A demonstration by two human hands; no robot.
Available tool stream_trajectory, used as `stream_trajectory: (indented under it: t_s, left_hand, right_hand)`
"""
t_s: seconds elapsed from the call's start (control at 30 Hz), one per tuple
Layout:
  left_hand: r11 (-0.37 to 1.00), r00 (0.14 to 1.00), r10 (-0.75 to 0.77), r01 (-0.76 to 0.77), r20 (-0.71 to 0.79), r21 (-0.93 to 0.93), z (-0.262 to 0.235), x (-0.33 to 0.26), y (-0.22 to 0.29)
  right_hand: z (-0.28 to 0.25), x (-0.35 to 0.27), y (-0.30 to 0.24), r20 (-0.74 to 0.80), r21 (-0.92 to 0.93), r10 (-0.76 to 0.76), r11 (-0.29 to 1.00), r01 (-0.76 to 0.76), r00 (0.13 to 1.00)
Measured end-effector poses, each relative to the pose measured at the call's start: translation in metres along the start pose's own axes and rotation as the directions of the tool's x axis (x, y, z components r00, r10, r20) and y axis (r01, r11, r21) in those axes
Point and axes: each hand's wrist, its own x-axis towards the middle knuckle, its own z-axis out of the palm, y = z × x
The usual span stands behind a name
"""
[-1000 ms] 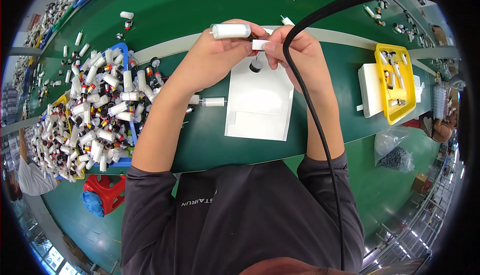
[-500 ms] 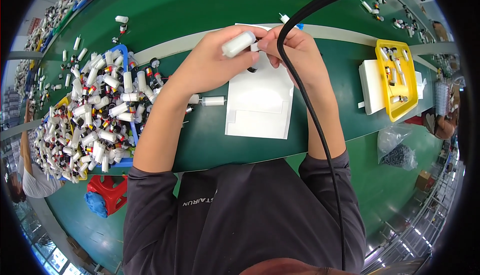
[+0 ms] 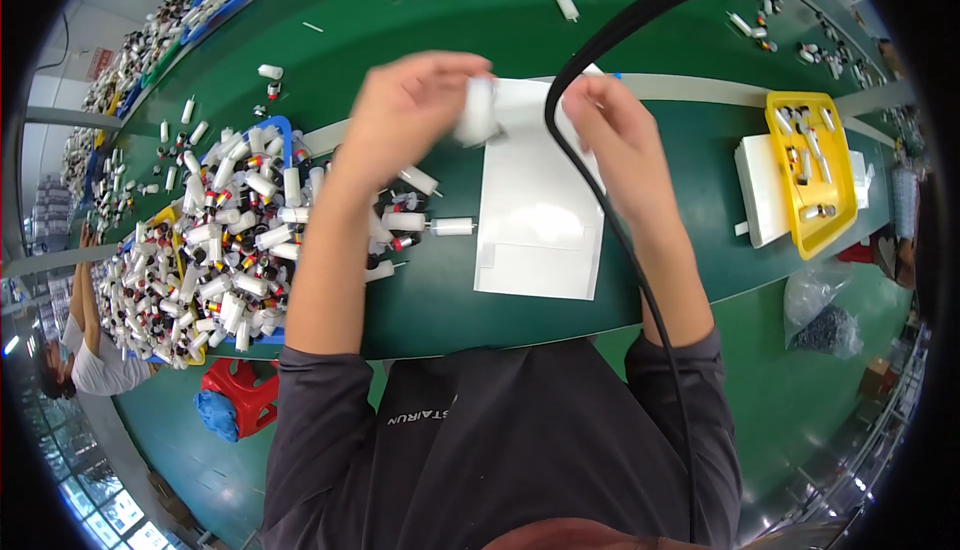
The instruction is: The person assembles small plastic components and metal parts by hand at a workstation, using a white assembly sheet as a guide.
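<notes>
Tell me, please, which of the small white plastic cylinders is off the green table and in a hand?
The blurred white cylinder in the left hand, raised over the white sheet; the others lie heaped at the left.

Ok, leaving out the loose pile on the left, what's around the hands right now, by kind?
White cylinder, held in the left hand: 1
White pad: 1
Yellow tray: 1
White block under that tray: 1
Black cable: 1
Total: 5
</notes>
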Motion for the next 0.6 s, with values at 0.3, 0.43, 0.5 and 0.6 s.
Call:
stream_trajectory:
  t_s: [0.3, 0.43, 0.5, 0.6]
  left_hand:
    - [0.123, 0.875, -0.341, 0.403, -0.343, 0.907, -0.139, 0.099, -0.021]
    - [0.47, 0.879, 0.048, 0.399, -0.474, 0.787, -0.161, 0.172, -0.1]
    - [0.552, 0.832, 0.083, 0.421, -0.549, 0.72, -0.147, 0.193, -0.111]
    - [0.408, 0.762, -0.121, 0.623, -0.636, 0.668, -0.119, 0.189, -0.087]
  right_hand:
    - [-0.026, -0.105, -0.004, 0.253, -0.842, 0.076, 0.509, 0.18, 0.965]
    - [-0.022, -0.11, -0.005, 0.333, -0.819, 0.06, 0.514, 0.256, 0.941]
    - [-0.02, -0.11, -0.006, 0.258, -0.822, 0.05, 0.536, 0.192, 0.965]
    - [-0.026, -0.115, 0.003, 0.227, -0.82, 0.026, 0.544, 0.177, 0.974]
